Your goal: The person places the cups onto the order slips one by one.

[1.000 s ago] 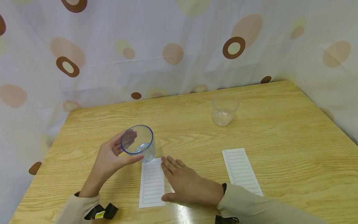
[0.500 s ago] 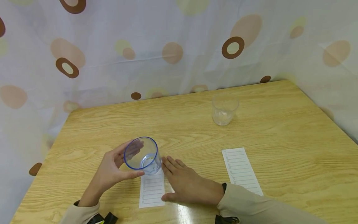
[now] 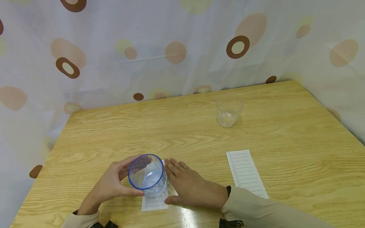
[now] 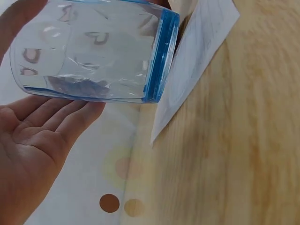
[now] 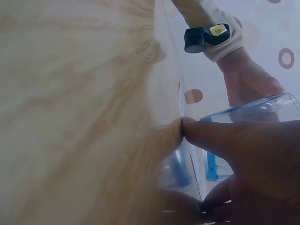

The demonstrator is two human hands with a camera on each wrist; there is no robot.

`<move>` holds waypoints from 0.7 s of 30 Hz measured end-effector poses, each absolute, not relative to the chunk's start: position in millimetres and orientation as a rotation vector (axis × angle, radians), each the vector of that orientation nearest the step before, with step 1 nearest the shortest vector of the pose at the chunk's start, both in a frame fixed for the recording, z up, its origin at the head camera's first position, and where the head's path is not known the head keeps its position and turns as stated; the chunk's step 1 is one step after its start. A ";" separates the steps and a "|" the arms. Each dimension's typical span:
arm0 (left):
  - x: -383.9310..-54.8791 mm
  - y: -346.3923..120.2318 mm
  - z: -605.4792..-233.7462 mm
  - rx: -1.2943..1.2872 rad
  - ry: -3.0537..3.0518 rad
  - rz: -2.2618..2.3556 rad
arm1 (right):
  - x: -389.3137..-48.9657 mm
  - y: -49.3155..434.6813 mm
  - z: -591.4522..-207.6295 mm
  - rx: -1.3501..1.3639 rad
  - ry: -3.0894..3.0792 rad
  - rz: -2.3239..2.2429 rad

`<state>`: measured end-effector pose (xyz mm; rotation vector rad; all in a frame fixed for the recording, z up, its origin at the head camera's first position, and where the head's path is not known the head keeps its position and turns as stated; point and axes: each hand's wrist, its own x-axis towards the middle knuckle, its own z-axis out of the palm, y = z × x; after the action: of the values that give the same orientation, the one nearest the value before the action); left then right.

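Note:
My left hand (image 3: 112,182) holds a clear plastic cup (image 3: 152,180) with a blue rim, thumb on the near side and fingers along the far side. The cup stands over the upper part of a lined white paper slip (image 3: 155,204). In the left wrist view the thick blue base of the cup lies close over the paper (image 4: 197,65), with the fingers (image 4: 70,115) along the wall. My right hand (image 3: 188,185) rests flat on the table, fingers straight, fingertips and thumb tip at the slip's right edge. The right wrist view shows that thumb (image 5: 206,133) near the cup's base.
A second clear cup (image 3: 228,114) without a blue rim stands at the back right of the wooden table (image 3: 128,123). Another lined slip (image 3: 245,171) lies to the right, partly under my right sleeve (image 3: 256,207). A patterned curtain (image 3: 199,72) hangs along the table's far side.
My left hand has brought the blue-rimmed cup nearer to me and down over the paper slip, covering more of it. The right hand has stayed in place.

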<state>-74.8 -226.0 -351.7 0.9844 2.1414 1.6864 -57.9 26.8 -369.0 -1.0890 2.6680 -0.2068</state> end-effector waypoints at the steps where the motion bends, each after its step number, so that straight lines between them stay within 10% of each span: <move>1: -74.4 -226.2 -353.0 1.005 2.133 1.685 | -57.8 26.7 -369.0 -1.088 2.668 -0.211; 21: -68.6 -231.0 -366.5 1.009 2.057 1.725 | -57.3 26.2 -367.0 -1.082 2.665 -0.212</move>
<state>-68.6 -231.0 -366.5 1.0094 2.0569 1.7255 -57.3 26.2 -367.0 -1.0820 2.6654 -0.2125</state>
